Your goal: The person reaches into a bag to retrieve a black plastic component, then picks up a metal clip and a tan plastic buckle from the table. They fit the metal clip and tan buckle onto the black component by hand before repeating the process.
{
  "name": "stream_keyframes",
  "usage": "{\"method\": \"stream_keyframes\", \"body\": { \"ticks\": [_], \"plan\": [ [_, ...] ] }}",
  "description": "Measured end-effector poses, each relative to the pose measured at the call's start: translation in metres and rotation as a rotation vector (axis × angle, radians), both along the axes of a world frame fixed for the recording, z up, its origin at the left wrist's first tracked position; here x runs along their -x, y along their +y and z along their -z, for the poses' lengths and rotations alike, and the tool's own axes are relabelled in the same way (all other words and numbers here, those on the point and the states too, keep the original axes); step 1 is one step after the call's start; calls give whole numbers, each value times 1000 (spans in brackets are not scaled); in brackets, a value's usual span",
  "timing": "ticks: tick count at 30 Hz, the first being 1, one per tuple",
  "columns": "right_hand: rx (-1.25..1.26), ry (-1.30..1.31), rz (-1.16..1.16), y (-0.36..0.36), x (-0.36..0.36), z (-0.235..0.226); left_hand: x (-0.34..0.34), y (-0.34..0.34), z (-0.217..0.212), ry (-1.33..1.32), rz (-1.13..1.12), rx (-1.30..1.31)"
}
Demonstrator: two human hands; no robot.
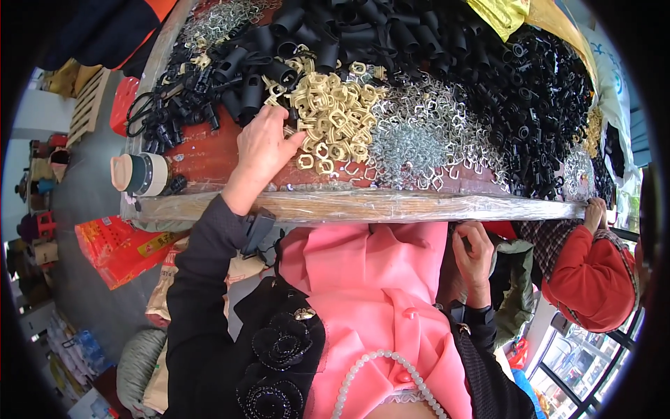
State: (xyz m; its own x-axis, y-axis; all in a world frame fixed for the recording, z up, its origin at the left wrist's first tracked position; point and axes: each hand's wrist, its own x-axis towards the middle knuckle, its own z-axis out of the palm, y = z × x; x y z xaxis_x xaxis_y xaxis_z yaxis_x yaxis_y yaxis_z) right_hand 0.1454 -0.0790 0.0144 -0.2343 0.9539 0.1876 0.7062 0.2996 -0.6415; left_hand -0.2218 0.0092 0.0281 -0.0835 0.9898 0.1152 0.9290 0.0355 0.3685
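My left hand (264, 146) reaches over the red tabletop to the left edge of a heap of gold-coloured ring-shaped clips (335, 115). Its thumb stands apart from the fingers, pointing at the clips, and I see nothing held between them. The fingertips come up close to the black tubes (252, 94). Below the table edge, near my lap, my right hand (474, 258) is raised with curled fingers. Whatever it may hold is hidden. To the right of the gold clips lie small silvery springs (408, 155) and bent wire hooks (457, 133).
A plastic-wrapped wooden rail (349, 207) borders the table's near side. A white-and-green cup-like container (148, 174) stands at the left corner. Black plastic fittings (534, 105) are heaped on the right. Another person in a red sleeve (593, 279) has a hand at the right corner.
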Motion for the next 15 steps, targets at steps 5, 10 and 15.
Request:
{"method": "stream_keyframes", "body": {
  "ticks": [5,10,15],
  "plan": [
    [33,-54,4,-5,3,-3,-6,1,2,-136,-20,-213],
    [11,-55,-21,3,6,-10,8,18,13,-270,120,-212],
    [-69,-86,-157,32,16,-27,14,20,9,-228,175,-47]
  ]
}}
